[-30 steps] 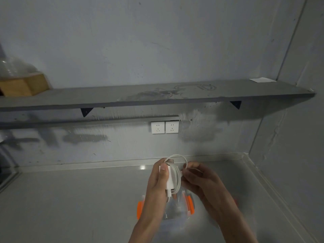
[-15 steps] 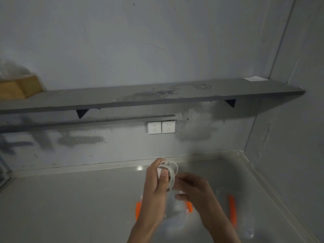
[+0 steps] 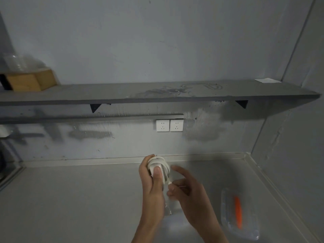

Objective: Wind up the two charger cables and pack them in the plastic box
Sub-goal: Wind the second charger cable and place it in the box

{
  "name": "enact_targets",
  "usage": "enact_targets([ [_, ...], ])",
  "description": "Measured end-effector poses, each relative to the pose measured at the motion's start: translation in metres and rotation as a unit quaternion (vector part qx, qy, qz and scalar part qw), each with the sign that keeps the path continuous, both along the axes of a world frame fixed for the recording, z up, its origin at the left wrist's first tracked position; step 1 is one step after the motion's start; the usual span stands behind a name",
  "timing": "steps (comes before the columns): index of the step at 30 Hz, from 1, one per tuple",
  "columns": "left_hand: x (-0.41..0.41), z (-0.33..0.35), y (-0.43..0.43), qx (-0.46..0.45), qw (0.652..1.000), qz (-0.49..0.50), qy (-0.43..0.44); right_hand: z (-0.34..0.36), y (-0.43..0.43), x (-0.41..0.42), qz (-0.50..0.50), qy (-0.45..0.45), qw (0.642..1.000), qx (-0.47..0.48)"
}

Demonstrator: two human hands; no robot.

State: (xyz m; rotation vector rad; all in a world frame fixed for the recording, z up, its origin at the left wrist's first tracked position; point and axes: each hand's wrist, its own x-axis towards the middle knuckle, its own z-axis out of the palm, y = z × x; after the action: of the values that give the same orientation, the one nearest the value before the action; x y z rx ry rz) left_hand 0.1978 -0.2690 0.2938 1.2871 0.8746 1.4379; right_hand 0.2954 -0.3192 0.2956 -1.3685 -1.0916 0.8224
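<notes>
With the plastic box (image 3: 172,223) mostly hidden beneath the wrists on the tabletop (image 3: 78,199), the right hand (image 3: 188,192) pinches the cable's loose tail and should tuck it snugly into the charger cable (image 3: 160,168) coil that the left hand (image 3: 153,183) clamps closed, thumb pressing the turns so none spring free.

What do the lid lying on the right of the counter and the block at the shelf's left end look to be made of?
The clear lid with the orange clip looks like glossy transparent plastic: the counter shows through it. The tan angular block looks like unpainted matte wood, though blur leaves this open.
</notes>
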Motion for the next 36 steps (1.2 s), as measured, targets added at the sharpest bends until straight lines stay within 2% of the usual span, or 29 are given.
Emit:
enact_targets([
  [2,-0.009,-0.001,0.008,-0.090,0.993,0.021,-0.068,0.005,-0.003,0.001,-0.003,-0.146,0.989,0.010],
  [3,-0.013,-0.001,0.010,-0.158,0.979,-0.004,-0.125,0.008,-0.005,0.002,-0.008,-0.197,0.980,0.017],
  [6,-0.022,-0.002,0.005,-0.311,0.912,-0.079,-0.256,0.009,-0.007,-0.004,-0.048,-0.246,0.967,0.036],
  [8,-0.027,-0.004,0.001,-0.342,0.887,-0.089,-0.297,-0.005,-0.006,-0.018,-0.095,-0.225,0.969,0.046],
  [13,-0.042,-0.020,-0.001,-0.353,0.883,-0.089,-0.296,-0.038,-0.006,-0.063,-0.165,-0.103,0.980,0.046],
  [17,-0.052,-0.034,-0.005,-0.350,0.877,-0.073,-0.321,-0.045,0.000,-0.077,-0.193,-0.056,0.978,0.055],
  [19,-0.055,-0.043,-0.005,-0.326,0.888,-0.065,-0.317,-0.045,-0.001,-0.082,-0.162,-0.052,0.984,0.052],
  [23,-0.059,-0.059,-0.006,-0.288,0.917,-0.052,-0.272,-0.047,-0.004,-0.090,-0.061,0.037,0.997,0.024],
  [25,-0.064,-0.068,-0.007,-0.270,0.933,-0.058,-0.230,-0.060,0.000,-0.088,-0.050,0.127,0.991,0.002],
  [27,-0.064,-0.081,-0.008,-0.254,0.950,-0.066,-0.172,-0.077,0.000,-0.083,-0.049,0.245,0.968,-0.024],
  [28,-0.065,-0.089,-0.009,-0.250,0.954,-0.070,-0.149,-0.086,-0.001,-0.079,-0.053,0.273,0.960,-0.031],
  [29,-0.065,-0.097,-0.009,-0.250,0.956,-0.070,-0.137,-0.092,-0.002,-0.076,-0.052,0.275,0.959,-0.046],
  [31,-0.063,-0.114,-0.011,-0.271,0.950,-0.071,-0.135,-0.105,-0.003,-0.068,-0.085,0.219,0.969,-0.074],
  [34,-0.059,-0.137,-0.020,-0.332,0.926,-0.073,-0.162,-0.125,-0.007,-0.061,-0.082,0.138,0.980,-0.117],
  [36,-0.055,-0.150,-0.021,-0.366,0.909,-0.071,-0.188,-0.135,-0.006,-0.060,-0.066,0.130,0.978,-0.149],
])
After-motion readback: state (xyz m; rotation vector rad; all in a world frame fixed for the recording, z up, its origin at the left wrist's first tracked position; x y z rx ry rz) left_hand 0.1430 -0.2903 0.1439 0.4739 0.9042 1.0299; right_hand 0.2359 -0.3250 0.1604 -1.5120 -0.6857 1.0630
